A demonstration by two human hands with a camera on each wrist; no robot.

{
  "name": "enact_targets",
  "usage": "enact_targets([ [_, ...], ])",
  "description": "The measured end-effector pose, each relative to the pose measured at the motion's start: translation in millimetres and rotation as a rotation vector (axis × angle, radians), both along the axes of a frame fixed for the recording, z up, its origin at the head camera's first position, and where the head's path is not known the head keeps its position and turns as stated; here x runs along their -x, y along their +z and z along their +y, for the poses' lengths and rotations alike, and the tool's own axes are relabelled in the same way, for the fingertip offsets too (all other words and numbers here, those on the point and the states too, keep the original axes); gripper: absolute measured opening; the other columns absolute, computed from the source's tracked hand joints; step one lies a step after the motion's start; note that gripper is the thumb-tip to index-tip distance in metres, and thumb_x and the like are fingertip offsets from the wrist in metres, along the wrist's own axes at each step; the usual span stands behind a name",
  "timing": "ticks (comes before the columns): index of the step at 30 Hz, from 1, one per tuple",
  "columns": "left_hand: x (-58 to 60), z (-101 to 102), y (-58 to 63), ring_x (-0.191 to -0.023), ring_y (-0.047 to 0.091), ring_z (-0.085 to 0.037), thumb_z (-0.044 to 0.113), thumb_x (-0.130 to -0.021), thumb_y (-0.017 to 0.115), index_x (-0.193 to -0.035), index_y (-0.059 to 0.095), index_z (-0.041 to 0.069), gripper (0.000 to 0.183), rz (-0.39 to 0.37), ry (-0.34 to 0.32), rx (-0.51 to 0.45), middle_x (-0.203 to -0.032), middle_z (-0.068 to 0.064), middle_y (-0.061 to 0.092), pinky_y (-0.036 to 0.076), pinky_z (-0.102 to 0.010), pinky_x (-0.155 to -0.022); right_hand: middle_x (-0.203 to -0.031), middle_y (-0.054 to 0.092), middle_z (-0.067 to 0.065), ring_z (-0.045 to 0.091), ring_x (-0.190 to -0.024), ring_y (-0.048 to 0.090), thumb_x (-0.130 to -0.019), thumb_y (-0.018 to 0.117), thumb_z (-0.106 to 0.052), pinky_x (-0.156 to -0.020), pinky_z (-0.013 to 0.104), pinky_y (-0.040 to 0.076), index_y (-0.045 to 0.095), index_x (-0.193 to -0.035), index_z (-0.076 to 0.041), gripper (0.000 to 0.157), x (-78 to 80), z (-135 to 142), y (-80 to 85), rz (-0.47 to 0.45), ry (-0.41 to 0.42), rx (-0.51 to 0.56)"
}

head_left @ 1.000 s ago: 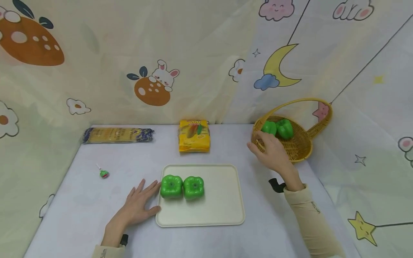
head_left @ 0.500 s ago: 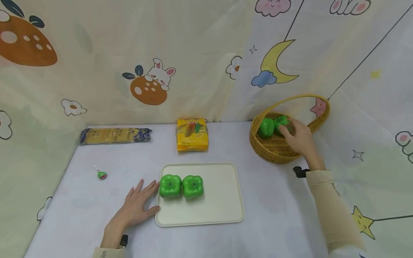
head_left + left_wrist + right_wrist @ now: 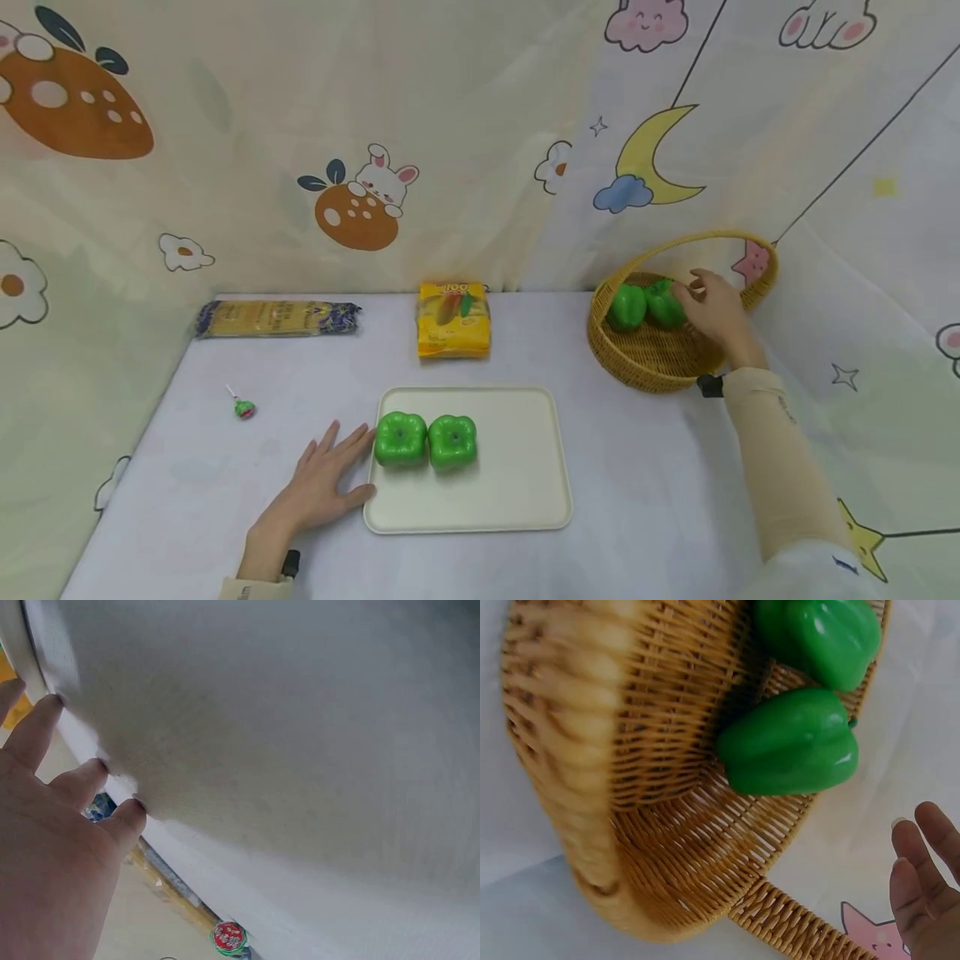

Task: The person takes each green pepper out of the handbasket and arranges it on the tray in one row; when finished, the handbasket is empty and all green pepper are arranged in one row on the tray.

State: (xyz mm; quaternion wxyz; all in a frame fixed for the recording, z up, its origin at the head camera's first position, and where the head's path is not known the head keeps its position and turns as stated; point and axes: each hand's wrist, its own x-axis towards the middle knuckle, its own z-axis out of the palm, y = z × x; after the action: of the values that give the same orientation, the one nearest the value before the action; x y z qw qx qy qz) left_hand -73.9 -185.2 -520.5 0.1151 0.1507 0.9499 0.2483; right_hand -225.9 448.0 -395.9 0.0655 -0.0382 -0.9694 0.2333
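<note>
Two green bell peppers lie in a yellow wicker basket (image 3: 645, 379) at the back right, a left one (image 3: 627, 308) and a right one (image 3: 664, 303). My right hand (image 3: 716, 312) hovers over the basket's right side, close to the right pepper. In the right wrist view its fingers (image 3: 915, 862) are loosely bent, with a gap between them and the nearer bell pepper (image 3: 791, 742). My left hand (image 3: 318, 483) lies spread on the table, fingertips at the left rim of a cream tray (image 3: 517, 467). Two more green bell peppers (image 3: 401, 439) (image 3: 452, 442) stand side by side on the tray.
A yellow snack bag (image 3: 453, 321) with a mango picture stands at the back middle. A long packet (image 3: 277, 318), seemingly of dry noodles, lies at the back left. A small green lollipop (image 3: 244, 409) lies on the left. The basket's tall handle (image 3: 701, 236) arches over it.
My right hand has moved from the basket's left side to the right pepper, then slightly further right, off it. The left pepper now shows fully. My left hand stays put.
</note>
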Motion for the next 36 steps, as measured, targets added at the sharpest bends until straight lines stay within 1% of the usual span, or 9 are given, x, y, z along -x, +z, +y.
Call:
enact_targets([
  [4,0.4,0,1.0,-0.153,0.017,-0.05,0.04,-0.084,0.077,-0.154,0.041,0.02,0.081,-0.003,0.002,0.004,-0.161,-0.009,0.041,0.012,-0.076,-0.12,-0.142,0.047,0.037,0.052,-0.123,0.051,-0.102,0.039,-0.056,-0.097,0.07,0.046,0.027,-0.156,0.003,0.08,8.5,5,2.9,-0.039,-0.008,-0.005],
  [9,0.4,1,0.7,-0.153,0.017,-0.05,0.04,-0.084,0.076,-0.155,0.04,0.021,0.082,0.0,0.001,0.005,-0.161,-0.009,0.04,0.012,-0.076,-0.119,-0.143,0.044,0.038,0.054,-0.125,0.049,-0.102,0.039,-0.056,-0.099,0.07,0.045,0.026,-0.156,0.003,0.081,21.0,9,0.2,-0.071,0.003,-0.013],
  [13,1.3,2,0.0,-0.153,0.017,-0.049,0.04,-0.084,0.076,-0.155,0.04,0.022,0.082,0.006,0.003,0.001,-0.161,-0.008,0.041,0.012,-0.076,-0.119,-0.145,0.041,0.039,0.056,-0.129,0.044,-0.101,0.044,-0.054,-0.102,0.072,0.041,0.026,-0.155,0.004,0.081,29.8,13,-5.0,-0.094,0.027,-0.019],
  [17,1.0,2,-0.5,-0.154,0.017,-0.049,0.042,-0.084,0.076,-0.155,0.039,0.022,0.083,-0.007,0.002,-0.003,-0.161,-0.007,0.041,0.012,-0.077,-0.119,-0.152,0.033,0.039,0.058,-0.135,0.035,-0.1,0.047,-0.055,-0.108,0.074,0.035,0.024,-0.156,0.004,0.084,35.9,19,-14.2,-0.143,0.051,-0.033],
  [21,-0.8,0,-0.2,-0.154,0.016,-0.05,0.043,-0.083,0.077,-0.155,0.04,0.023,0.083,-0.027,0.004,0.005,-0.161,-0.007,0.041,0.012,-0.077,-0.119,-0.157,0.026,0.038,0.059,-0.141,0.027,-0.1,0.051,-0.05,-0.112,0.076,0.028,0.023,-0.156,0.005,0.083,40.7,21,-23.5,-0.186,0.06,-0.037],
  [24,-2.2,-2,-0.3,-0.154,0.017,-0.05,0.043,-0.083,0.077,-0.155,0.041,0.023,0.083,-0.032,0.006,0.011,-0.161,-0.007,0.041,0.012,-0.077,-0.119,-0.159,0.024,0.037,0.059,-0.144,0.022,-0.099,0.055,-0.048,-0.115,0.075,0.024,0.022,-0.156,0.003,0.083,43.3,21,-28.4,-0.205,0.058,-0.034],
  [28,-2.6,-2,-0.2,-0.153,0.017,-0.05,0.044,-0.083,0.077,-0.155,0.041,0.024,0.083,-0.035,0.01,0.018,-0.161,-0.007,0.042,0.012,-0.077,-0.119,-0.157,0.025,0.038,0.059,-0.143,0.023,-0.098,0.058,-0.046,-0.116,0.074,0.025,0.022,-0.156,0.004,0.084,47.2,22,-33.6,-0.214,0.064,-0.045],
  [32,-2.1,-1,-1.0,-0.153,0.017,-0.05,0.045,-0.082,0.077,-0.154,0.041,0.025,0.084,-0.042,0.016,0.022,-0.161,-0.006,0.042,0.012,-0.077,-0.119,-0.153,0.027,0.04,0.058,-0.137,0.03,-0.097,0.061,-0.044,-0.11,0.072,0.034,0.023,-0.155,0.005,0.085,48.9,24,-36.1,-0.227,0.059,-0.048],
  [36,-1.0,0,-2.2,-0.153,0.018,-0.049,0.045,-0.081,0.078,-0.154,0.041,0.025,0.084,-0.029,0.019,0.027,-0.161,-0.005,0.042,0.012,-0.077,-0.119,-0.153,0.024,0.04,0.059,-0.134,0.03,-0.095,0.064,-0.043,-0.105,0.072,0.038,0.023,-0.155,0.004,0.086,50.0,25,-37.0,-0.247,0.046,-0.058],
])
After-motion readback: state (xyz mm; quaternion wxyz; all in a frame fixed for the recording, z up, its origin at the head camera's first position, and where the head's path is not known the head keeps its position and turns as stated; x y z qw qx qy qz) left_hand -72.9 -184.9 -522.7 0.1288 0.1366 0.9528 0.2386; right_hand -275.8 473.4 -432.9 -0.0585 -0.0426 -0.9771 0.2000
